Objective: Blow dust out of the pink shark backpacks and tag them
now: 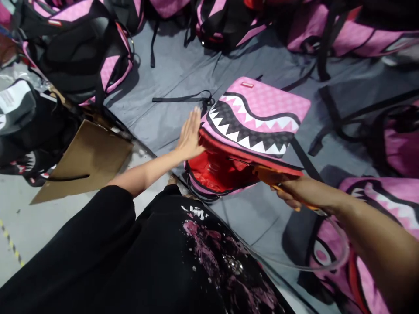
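Note:
A pink backpack [262,113] with a shark-mouth print lies on the grey cloth, its main compartment unzipped and showing a red lining [219,170]. My left hand [190,135] is flat, fingers together, pressed against the bag's left side. My right hand [294,194] grips an orange tool [271,174] whose tip points into the open compartment. A clear thin hose [330,257] loops from the tool back under my right forearm.
Several more pink and black shark backpacks ring the grey cloth [176,74], including one at lower right [376,209] and a pile at upper left [78,48]. A cardboard sheet [88,161] lies at left on the pale floor [29,218]. Loose black straps [183,98] trail nearby.

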A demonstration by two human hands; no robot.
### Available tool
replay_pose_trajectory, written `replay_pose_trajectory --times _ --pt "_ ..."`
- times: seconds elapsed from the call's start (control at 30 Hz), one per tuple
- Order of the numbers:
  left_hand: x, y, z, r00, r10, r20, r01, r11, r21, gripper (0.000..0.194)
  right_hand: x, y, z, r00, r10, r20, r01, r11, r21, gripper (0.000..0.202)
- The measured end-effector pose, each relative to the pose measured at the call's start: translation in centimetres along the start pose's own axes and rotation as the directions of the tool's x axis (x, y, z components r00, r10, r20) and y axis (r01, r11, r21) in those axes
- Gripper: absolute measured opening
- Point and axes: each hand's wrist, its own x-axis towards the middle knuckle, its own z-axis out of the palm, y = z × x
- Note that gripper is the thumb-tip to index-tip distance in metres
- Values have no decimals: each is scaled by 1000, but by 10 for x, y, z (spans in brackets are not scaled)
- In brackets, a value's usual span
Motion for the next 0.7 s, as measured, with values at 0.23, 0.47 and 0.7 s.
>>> replay_pose_trajectory --times 0.23,0.47,0.7 --pt "110 39 -9 990 133 48 -127 984 -125 59 11 10 84 969 183 -165 -206 969 -139 38" --pt "139 21 27 991 112 67 -102 984 -148 53 17 11 134 875 215 -433 -342 908 -242 48" --pt "126 27 -20 919 281 278 -225 950 -218 57 -4 4 160 929 33 -369 -49 998 -34 40"
